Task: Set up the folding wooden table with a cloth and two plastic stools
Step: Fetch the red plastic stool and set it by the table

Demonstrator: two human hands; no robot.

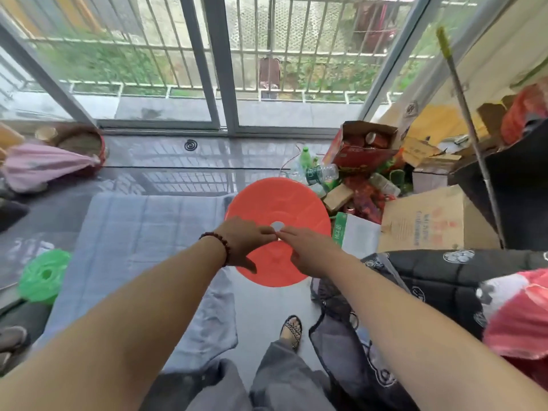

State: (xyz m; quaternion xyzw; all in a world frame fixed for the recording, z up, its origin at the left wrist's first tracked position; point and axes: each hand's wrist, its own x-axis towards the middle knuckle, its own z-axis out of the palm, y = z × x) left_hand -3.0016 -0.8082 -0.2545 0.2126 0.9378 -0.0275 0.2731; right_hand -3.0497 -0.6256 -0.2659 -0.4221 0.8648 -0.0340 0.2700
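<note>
- Your left grip (246, 243) and right grip (308, 252) rest on the red stool (284, 203), fingers stretched out, holding nothing
- A cloth (142, 232) lies spread just left of it

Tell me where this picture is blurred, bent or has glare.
Head view: daylight enters through the glass doors; the glossy floor mirrors the window bars; the wide lens bows the door frames outward; the rubbish pile at right looks soft; the orange stool is sharper.
</note>
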